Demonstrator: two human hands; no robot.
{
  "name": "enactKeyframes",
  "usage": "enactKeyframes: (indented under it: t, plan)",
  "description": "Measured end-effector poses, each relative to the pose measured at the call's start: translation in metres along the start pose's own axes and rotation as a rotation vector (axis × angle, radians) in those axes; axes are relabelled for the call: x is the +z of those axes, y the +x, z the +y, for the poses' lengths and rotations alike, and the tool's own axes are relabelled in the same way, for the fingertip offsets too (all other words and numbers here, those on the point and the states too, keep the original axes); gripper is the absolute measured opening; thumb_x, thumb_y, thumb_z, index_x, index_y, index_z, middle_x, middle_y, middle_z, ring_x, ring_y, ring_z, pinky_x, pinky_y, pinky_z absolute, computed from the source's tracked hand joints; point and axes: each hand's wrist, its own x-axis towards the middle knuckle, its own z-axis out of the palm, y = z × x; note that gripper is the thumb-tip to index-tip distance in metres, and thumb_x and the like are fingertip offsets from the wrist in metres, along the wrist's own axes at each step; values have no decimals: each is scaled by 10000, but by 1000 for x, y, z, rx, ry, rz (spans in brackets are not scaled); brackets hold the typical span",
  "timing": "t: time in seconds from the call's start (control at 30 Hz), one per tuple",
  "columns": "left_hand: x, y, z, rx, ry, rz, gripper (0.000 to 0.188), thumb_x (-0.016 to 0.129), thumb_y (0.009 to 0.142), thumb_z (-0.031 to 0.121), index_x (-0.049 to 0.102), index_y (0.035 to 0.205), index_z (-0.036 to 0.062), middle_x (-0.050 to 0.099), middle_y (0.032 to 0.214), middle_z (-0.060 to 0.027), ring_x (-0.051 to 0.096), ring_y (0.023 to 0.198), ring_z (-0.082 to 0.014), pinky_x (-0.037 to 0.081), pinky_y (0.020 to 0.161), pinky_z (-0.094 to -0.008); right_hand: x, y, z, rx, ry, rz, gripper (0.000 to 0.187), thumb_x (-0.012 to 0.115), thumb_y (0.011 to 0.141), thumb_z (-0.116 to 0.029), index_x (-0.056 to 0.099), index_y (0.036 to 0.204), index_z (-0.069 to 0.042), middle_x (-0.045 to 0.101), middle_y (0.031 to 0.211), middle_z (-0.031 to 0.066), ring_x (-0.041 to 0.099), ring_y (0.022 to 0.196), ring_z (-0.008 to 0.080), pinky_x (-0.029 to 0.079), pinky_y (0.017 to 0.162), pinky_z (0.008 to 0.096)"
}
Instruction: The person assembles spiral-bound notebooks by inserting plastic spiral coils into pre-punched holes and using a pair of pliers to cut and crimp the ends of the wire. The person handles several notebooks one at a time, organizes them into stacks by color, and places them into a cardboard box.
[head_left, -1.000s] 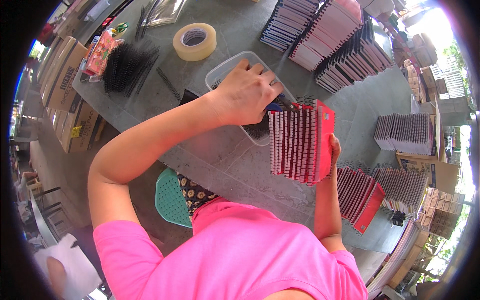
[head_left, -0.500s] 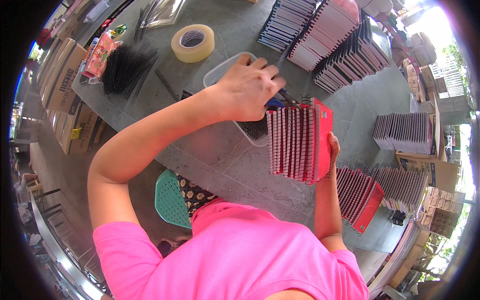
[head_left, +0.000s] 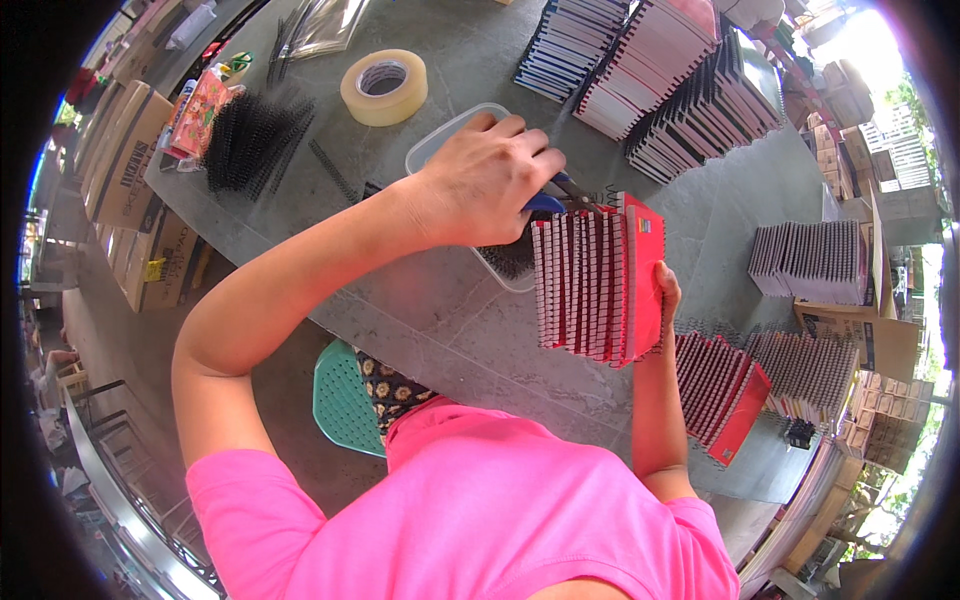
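Observation:
My left hand [head_left: 488, 180] is closed around a blue-handled tool [head_left: 550, 200], its metal tip touching the top of a stack of red spiral notebooks [head_left: 597, 278]. That stack stands upright on the grey table [head_left: 420, 310], spines facing me. My right hand [head_left: 668, 290] is mostly hidden behind the stack, its fingers wrapped on the red cover at the right side. A clear plastic tray [head_left: 440, 150] with dark wire pieces sits under my left hand.
A roll of tan tape [head_left: 384, 87] and a pile of black wire coils [head_left: 250, 140] lie at the left. Stacks of notebooks [head_left: 660, 80] fill the far side, more red ones [head_left: 722, 385] at my right. Cardboard boxes [head_left: 130, 160] line the table's left edge.
My left hand with the blue tool stays at the top of the stack, shifting only slightly. The red notebooks remain upright in my right hand.

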Motion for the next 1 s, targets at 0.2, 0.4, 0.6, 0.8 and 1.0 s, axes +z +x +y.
enactKeyframes:
  t: [0.2,0.4,0.6,0.8,1.0]
  plan:
    - [10,5,7,57,-4,54,338,669,610,95,578,931,43,581,866,-97,556,888,-288,428,802,-385,1,-1,-1,28,33,33,520,554,806,-321,486,1135,76,619,988,192,639,796,274,543,701,369]
    - [9,0,8,-124,-241,-161,229,660,668,151,578,832,14,588,768,-120,575,813,-334,447,740,-397,-4,-1,0,1,2,23,519,535,834,-344,483,1152,63,620,1005,179,643,816,251,555,711,371]
    - [7,-20,-31,-332,-394,-579,291,673,727,253,598,864,8,566,863,-172,537,884,-343,416,766,-396,-1,0,0,3,6,-3,509,539,830,-350,500,1136,55,625,996,171,642,821,252,553,712,378]
    - [14,-11,-27,-272,-738,-143,343,739,673,143,559,931,8,554,890,-86,549,859,-187,430,739,-304,-5,-2,1,-7,12,18,515,543,824,-360,510,1128,54,622,1002,183,641,820,262,553,709,381]
    - [40,10,0,-222,-1256,-130,315,704,681,-26,558,959,2,585,840,-22,544,807,-87,435,714,-246,-7,-7,5,30,102,-10,508,557,809,-327,501,1117,74,620,987,198,641,812,279,546,719,386]
